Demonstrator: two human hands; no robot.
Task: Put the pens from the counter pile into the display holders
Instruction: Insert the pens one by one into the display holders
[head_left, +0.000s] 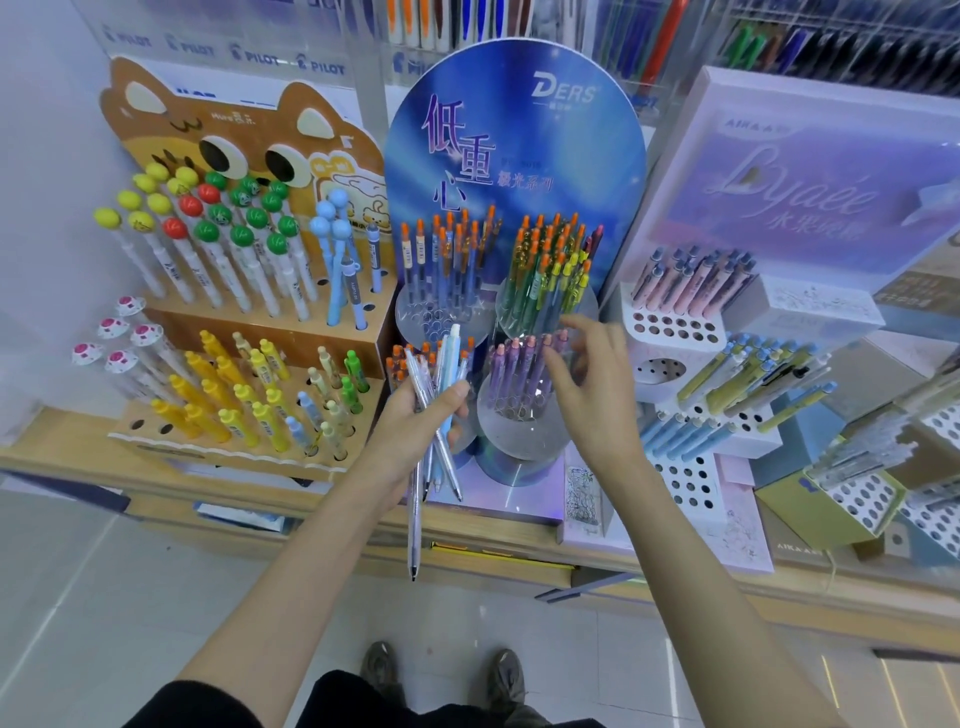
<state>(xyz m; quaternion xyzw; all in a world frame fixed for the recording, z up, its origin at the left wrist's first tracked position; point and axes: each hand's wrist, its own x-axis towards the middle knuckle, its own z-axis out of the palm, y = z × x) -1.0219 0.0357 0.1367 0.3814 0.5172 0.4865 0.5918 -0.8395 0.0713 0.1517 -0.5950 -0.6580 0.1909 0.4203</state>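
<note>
Plastic, pale blue and clear, the bundle of pens (442, 374) sits in your left hand (410, 415), whose fingers and thumb curl round the barrels near their middles. Your right hand (602, 400) is empty, fingers loosely spread, just beside the purple pens (519, 358) in the front clear cup (511, 423) of the DERS display stand (514, 130); whether it touches them is unclear. Judge your pens light, stiff and smooth, so apt to slide against each other: pinch one by the upper barrel, just under the clicker, and draw it out lengthwise. Their long axes run roughly upright and fan a little, clicker ends up toward the display, tips down toward the floor; one hangs lower than the rest and looks liable to slip.
</note>
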